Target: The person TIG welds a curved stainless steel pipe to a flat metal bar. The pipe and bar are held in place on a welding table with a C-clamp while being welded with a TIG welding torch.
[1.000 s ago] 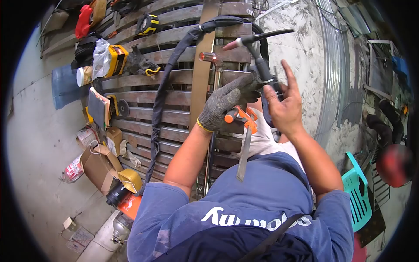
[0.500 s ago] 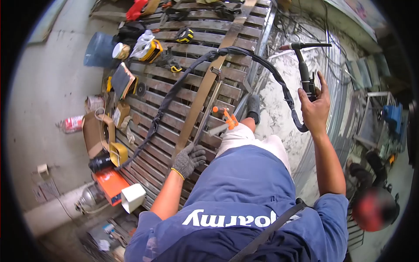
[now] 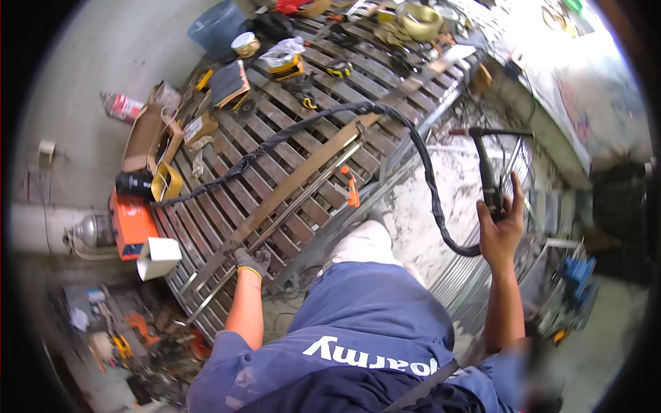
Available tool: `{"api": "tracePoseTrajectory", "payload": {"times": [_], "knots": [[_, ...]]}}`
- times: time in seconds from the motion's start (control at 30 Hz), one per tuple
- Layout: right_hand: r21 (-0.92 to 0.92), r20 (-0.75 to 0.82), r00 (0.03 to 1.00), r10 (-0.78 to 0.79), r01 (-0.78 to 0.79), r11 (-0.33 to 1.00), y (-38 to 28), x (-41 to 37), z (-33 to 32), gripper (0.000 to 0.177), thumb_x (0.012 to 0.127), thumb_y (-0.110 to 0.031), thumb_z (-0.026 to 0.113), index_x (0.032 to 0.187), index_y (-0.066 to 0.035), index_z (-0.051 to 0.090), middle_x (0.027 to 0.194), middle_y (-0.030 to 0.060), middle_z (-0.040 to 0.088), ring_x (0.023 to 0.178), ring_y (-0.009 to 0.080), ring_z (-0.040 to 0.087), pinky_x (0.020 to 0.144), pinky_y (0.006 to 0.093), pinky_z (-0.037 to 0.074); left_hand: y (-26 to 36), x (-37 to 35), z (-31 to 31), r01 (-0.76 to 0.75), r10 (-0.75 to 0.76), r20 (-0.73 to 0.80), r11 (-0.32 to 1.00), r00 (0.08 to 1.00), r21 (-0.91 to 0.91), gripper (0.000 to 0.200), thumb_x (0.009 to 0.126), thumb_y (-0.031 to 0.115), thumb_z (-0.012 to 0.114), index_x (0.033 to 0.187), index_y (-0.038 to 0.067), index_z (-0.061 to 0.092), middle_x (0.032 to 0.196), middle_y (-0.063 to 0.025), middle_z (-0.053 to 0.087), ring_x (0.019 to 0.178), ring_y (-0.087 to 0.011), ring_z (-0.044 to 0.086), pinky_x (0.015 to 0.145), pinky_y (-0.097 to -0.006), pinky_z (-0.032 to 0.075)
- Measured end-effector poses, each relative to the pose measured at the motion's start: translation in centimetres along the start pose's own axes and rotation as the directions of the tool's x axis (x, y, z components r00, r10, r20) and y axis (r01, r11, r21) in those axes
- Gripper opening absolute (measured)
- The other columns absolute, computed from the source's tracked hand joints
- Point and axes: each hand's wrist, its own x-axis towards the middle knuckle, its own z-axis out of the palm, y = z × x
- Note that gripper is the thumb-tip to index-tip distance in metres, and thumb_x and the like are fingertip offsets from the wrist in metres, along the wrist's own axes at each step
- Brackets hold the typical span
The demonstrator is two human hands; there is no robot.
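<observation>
My bare right hand (image 3: 501, 227) is closed around the handle of a black TIG welding torch (image 3: 490, 172), raised to the right of the bench. From the torch, a black sleeved cable (image 3: 420, 141) arcs leftward across the slatted metal bench (image 3: 330, 224). My left hand (image 3: 252, 261), in a grey glove with a yellow cuff, lies at the near side of the bench by a long flat metal bar (image 3: 303, 175) and a thin metal tube (image 3: 313, 191). Its fingers look apart; their undersides are hidden. An orange-handled clamp (image 3: 352, 189) sits at the bench's edge.
An orange machine (image 3: 134, 224), a white square tube (image 3: 159, 258) and a cardboard box (image 3: 148, 141) stand at the left. A blue bucket (image 3: 217, 29), a tape measure (image 3: 339, 69) and several tools lie farther back. Metal lengths (image 3: 454, 286) lie on the floor at right.
The view has turned, showing more of the bench. My left hand has moved left and down along the bench beside the metal lengths. My right hand still holds the torch.
</observation>
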Motion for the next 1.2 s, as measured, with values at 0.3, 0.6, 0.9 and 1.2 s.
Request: {"api": "tracePoseTrajectory", "payload": {"times": [0.3,0.6,0.9,1.2], "knots": [[-0.023,0.114,0.984,-0.134,0.137,0.990,-2.3,10.9,-0.2,0.093,0.099,0.007,0.076,0.178,-0.010,0.030,0.109,0.0063,0.070,0.086,0.0076,0.060,0.076,0.0228,0.048,0.9,5.7,0.0,0.152,-0.150,-0.061,0.988,0.987,0.032,0.040,0.106,0.049,0.059,0.085,0.015,0.065,0.064,-0.0062,0.066,0.042,-0.0210,0.060,0.042,-0.0331,0.056],[0.030,0.256,0.950,-0.177,0.175,0.984,-3.2,20.3,0.9,0.092,0.099,0.010,0.074,0.178,-0.012,0.030,0.108,0.0051,0.068,0.083,0.0071,0.057,0.071,0.0231,0.047,-2.0,10.2,0.2,-0.422,0.258,-0.379,0.783,0.889,-0.456,0.025,0.102,0.040,0.067,0.114,0.018,0.071,0.109,-0.0018,0.070,0.094,-0.0209,0.065,0.083,-0.0437,0.057],[0.247,0.405,0.839,-0.363,0.281,0.927,-4.4,31.9,2.8,0.094,0.096,0.012,0.074,0.177,-0.010,0.032,0.110,0.0097,0.072,0.093,0.0118,0.066,0.081,0.0253,0.051,5.9,-11.0,5.7,-0.710,0.469,-0.533,0.460,0.704,-0.533,0.028,0.088,0.036,0.081,0.084,0.014,0.064,0.079,-0.0014,0.057,0.069,-0.0211,0.056,0.069,-0.0428,0.051],[0.343,0.579,0.728,-0.366,0.190,0.920,-3.8,40.0,2.3,0.093,0.095,0.014,0.075,0.176,-0.007,0.034,0.151,0.0183,0.063,0.117,0.0194,0.070,0.099,0.0337,0.057,12.0,-43.0,18.1,-0.873,0.838,-0.518,-0.113,0.173,-0.474,0.047,0.109,0.019,0.075,0.144,-0.008,0.059,0.140,-0.0212,0.068,0.119,-0.0316,0.072,0.102,-0.0392,0.068]]}}
